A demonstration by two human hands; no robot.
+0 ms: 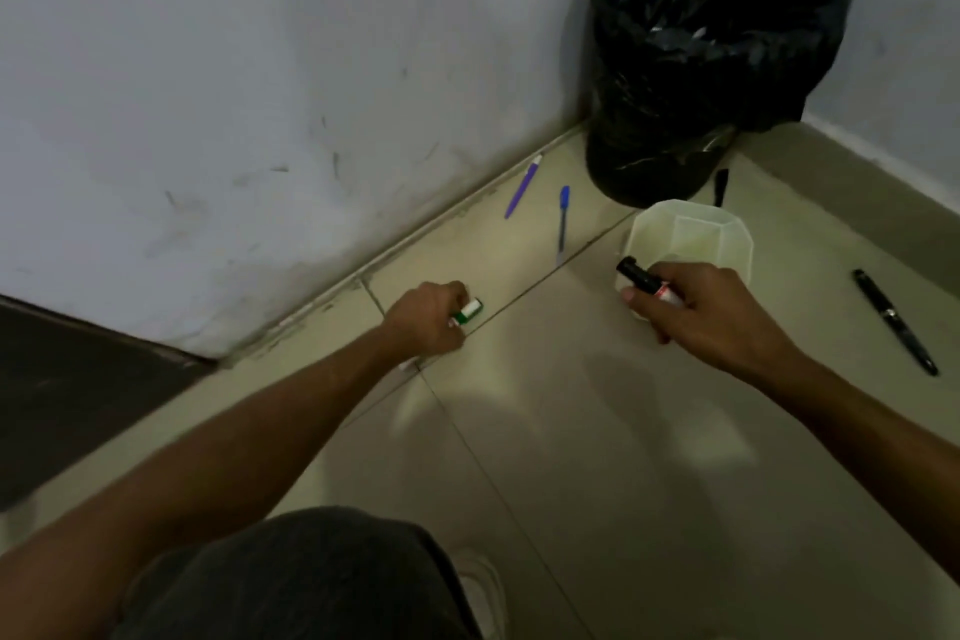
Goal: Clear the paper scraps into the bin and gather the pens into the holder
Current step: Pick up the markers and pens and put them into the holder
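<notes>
My left hand [428, 320] is closed around a green and white marker [470, 312] low over the tiled floor. In my right hand [696, 309] is a black-capped marker [641, 278], held just in front of the pale translucent pen holder [727, 229]. A purple pen [522, 187] lies by the wall and a blue pen [563, 218] lies beside it. To the right of the holder a black pen [894, 320] rests on the floor. The bin [717, 52], lined with a black bag, stands in the corner with light scraps inside.
A small black object [720, 187] lies at the bin's foot. The grey wall [260, 94] runs along the left. A dark mat or panel [78, 390] covers the floor at far left. My knee and a white shoe [483, 592] are at the bottom.
</notes>
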